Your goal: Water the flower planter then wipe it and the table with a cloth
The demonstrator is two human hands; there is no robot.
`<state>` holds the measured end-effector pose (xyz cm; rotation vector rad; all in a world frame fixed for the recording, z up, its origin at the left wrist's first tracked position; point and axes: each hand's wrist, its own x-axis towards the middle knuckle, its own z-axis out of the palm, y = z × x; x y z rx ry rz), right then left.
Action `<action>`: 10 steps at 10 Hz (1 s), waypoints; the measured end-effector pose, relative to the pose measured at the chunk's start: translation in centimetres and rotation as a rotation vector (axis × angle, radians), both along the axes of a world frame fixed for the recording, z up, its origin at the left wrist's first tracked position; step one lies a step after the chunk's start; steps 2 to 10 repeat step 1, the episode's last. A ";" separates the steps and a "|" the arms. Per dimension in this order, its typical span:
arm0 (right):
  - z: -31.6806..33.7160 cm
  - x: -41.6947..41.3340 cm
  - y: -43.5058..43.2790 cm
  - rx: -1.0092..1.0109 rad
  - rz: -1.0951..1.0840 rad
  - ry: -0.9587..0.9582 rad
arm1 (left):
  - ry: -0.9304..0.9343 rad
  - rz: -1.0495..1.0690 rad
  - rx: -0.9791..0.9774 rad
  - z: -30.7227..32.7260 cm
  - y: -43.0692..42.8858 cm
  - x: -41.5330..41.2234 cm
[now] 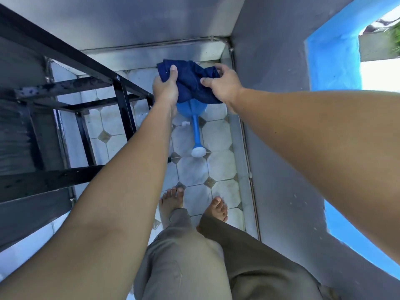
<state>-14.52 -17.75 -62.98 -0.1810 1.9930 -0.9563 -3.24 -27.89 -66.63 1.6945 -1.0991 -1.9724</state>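
Both my hands hold a crumpled dark blue cloth (191, 80) out in front of me, above the floor. My left hand (165, 85) grips its left side with the thumb on top. My right hand (223, 83) pinches its right side. Directly below the cloth a blue watering can (195, 118) stands on the tiled floor, its spout and white rose pointing toward me. The can's body is mostly hidden by the cloth. No planter is in view.
A black metal table frame (86, 92) stands at the left, its top edge running diagonally. Grey walls close in ahead and on the right, where there is a blue-edged opening (333, 61). My bare feet (194, 206) stand on the narrow tiled strip.
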 end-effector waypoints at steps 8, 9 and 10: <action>0.0 0.3 1.0 0.137 0.180 0.091 | -0.116 -0.193 0.059 0.4 0.4 1.2; 0.0 0.3 1.0 0.137 0.180 0.091 | -0.116 -0.193 0.059 0.4 0.4 1.2; 0.0 0.3 1.0 0.137 0.180 0.091 | -0.116 -0.193 0.059 0.4 0.4 1.2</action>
